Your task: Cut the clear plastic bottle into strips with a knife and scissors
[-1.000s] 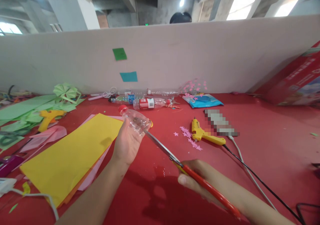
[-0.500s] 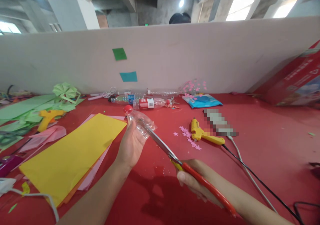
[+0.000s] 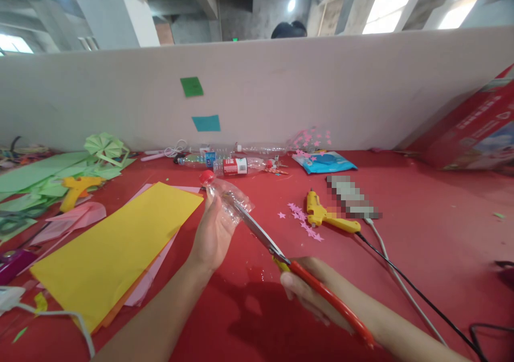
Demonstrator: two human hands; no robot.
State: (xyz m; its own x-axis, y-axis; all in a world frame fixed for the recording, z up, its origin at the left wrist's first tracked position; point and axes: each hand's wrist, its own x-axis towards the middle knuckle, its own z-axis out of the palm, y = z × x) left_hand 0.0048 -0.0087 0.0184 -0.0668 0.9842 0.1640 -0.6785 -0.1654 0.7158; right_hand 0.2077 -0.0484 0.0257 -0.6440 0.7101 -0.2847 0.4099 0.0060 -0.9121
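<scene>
My left hand (image 3: pixel 212 236) is closed around a clear plastic bottle piece (image 3: pixel 235 197), the cut top of a bottle with a red cap (image 3: pixel 206 178) still on its neck. In my right hand (image 3: pixel 309 289) is a pair of scissors (image 3: pixel 261 233) with long red handles and a yellow part near the pivot. The blades point up and left, their tips at the inside of the plastic. Whether the blades touch its wall, I cannot tell. Pink paper stars (image 3: pixel 305 223) lie on the red table (image 3: pixel 257 319) right of the bottle piece.
Yellow paper sheets (image 3: pixel 120 249) lie on the left, beside green paper scraps (image 3: pixel 48 174) and an orange-yellow glue gun (image 3: pixel 78 190). Plastic bottles (image 3: pixel 235 166) and a blue wipes pack (image 3: pixel 325 162) line the back partition (image 3: pixel 257 94). A yellow glue gun (image 3: pixel 331 217) with a black cord sits right.
The bottle piece and my left hand have shifted very slightly right. My right hand and the scissors have moved slightly left.
</scene>
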